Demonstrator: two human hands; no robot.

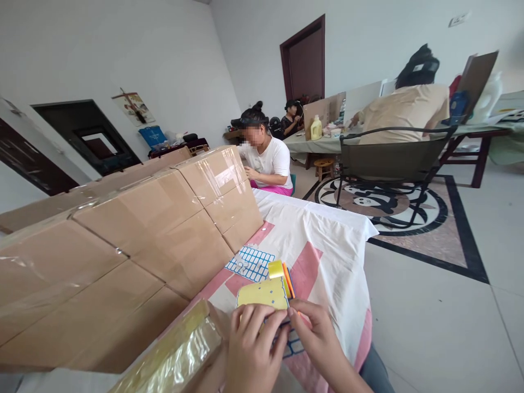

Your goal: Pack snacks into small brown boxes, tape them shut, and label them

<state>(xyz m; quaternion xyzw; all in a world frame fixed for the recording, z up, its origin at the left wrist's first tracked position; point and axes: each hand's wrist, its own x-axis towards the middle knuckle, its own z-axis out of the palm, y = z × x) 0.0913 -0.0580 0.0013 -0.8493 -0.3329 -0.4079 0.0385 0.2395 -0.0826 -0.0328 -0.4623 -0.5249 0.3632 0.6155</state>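
Note:
My left hand (249,349) grips the near edge of a yellow cardboard piece (262,293) with small dots, its fingers curled over it. My right hand (317,341) pinches the same piece at its right corner, beside thin orange and yellow strips (289,279). A small yellow block (276,268) rests at the piece's far end. Behind it, a sheet of blue-bordered white labels (250,263) lies on the white and pink tablecloth (323,245). More blue labels (293,346) show under my hands.
A row of taped brown cartons (143,240) walls off the table's left side. A bundle wrapped in yellowish plastic (180,355) lies near my left arm. A person in white (268,161) sits at the far end; two others work at a back table (327,143) behind a dark chair (388,164).

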